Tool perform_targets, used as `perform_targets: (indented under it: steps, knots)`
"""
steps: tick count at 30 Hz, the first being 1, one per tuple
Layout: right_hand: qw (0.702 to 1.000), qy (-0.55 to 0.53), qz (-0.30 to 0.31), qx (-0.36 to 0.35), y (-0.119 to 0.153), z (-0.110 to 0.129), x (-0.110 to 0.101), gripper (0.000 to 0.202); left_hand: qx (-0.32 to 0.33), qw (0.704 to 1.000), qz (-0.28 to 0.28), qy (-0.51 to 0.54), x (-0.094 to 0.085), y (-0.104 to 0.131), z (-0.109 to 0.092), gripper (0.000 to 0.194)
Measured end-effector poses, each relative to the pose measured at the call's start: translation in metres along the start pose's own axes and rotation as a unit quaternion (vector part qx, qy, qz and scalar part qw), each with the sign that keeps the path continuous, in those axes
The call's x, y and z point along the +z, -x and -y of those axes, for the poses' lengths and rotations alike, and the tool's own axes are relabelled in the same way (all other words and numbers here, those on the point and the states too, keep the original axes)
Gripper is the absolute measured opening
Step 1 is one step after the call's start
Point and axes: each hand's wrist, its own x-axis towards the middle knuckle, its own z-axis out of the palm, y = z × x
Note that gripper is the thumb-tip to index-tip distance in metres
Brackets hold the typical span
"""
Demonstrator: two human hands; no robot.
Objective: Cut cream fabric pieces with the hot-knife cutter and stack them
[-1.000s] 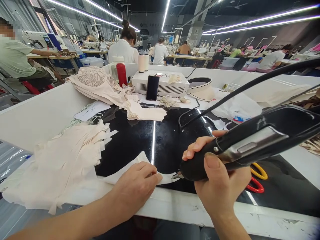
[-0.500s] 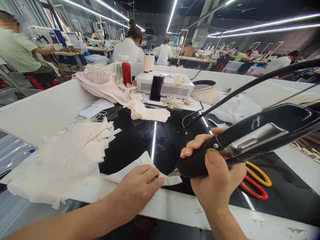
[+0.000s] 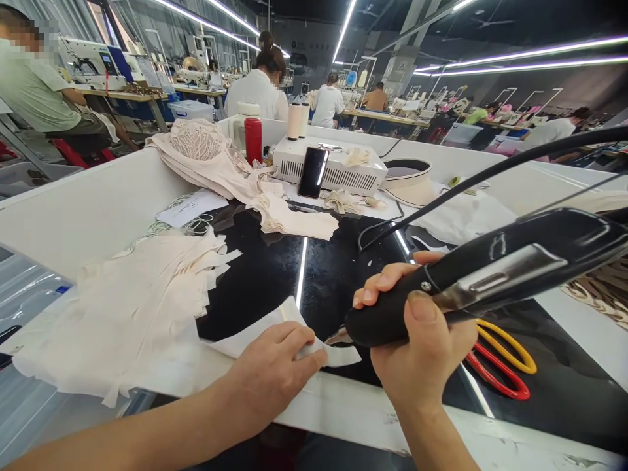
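Observation:
My left hand (image 3: 279, 369) presses a white fabric piece (image 3: 255, 332) onto the glossy black tabletop (image 3: 260, 275) near its front edge, its fingers closed on the cloth. In my right hand (image 3: 424, 353) is a black corded tool (image 3: 471, 281), its handle gripped with fingers wrapped round. The tool's metal tip (image 3: 339, 336) is just right of my left fingertips, at the fabric; whether they touch is not clear. Scissors with red and yellow handles (image 3: 510, 350) lie right of my right hand, partly hidden by it.
Cream fabric pieces (image 3: 142, 307) are heaped at left. Behind lie more fabric (image 3: 299, 221), a phone (image 3: 313, 172) against a white box (image 3: 343, 171), a red bottle (image 3: 253, 139) and a visor (image 3: 407, 178). The tool's black cable (image 3: 490, 171) arches at right. Several people sit beyond the partition.
The view has shifted slightly, so the background sits a little lower. Both hands keep nearly the same positions and holds.

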Motion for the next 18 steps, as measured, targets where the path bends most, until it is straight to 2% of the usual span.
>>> perform_targets:
  steps: [7, 12, 18]
  knots:
    - [1.0, 0.019, 0.018, 0.007, 0.003, -0.006, 0.003, 0.032, 0.0, 1.0, 0.002, 0.009, 0.0, -0.001, 0.0, 0.025]
    - [1.0, 0.009, 0.006, 0.007, -0.002, -0.003, 0.002, 0.034, -0.006, 0.999, 0.03, 0.02, -0.004, 0.0, 0.003, 0.028]
    - [0.996, 0.082, -0.022, 0.013, -0.006, 0.001, -0.012, 0.042, -0.025, 0.996, 0.04, 0.07, -0.01, -0.01, 0.02, 0.018]
